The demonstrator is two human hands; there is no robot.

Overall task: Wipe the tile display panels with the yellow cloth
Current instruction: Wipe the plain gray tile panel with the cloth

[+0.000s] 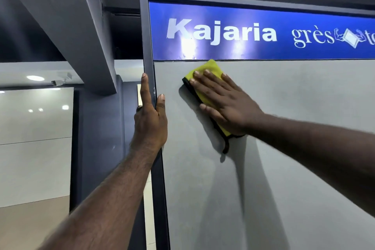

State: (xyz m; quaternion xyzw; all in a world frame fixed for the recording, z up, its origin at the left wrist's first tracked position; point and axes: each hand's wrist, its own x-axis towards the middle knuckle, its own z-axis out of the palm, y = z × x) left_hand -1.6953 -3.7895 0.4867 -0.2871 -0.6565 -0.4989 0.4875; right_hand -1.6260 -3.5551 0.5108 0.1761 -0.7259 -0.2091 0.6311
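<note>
Yellow cloth (205, 79) slanting up-left on grey panel (284, 128) under flat right hand (225, 103); left hand (150, 119) grip around frame (151, 79).

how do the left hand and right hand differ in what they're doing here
The left hand grips the dark frame edge, fingers upright; the right hand lies flat, fingers spread, pressing the yellow cloth on the grey tile panel. Left holds no cloth. Both are bare and raised.
</note>
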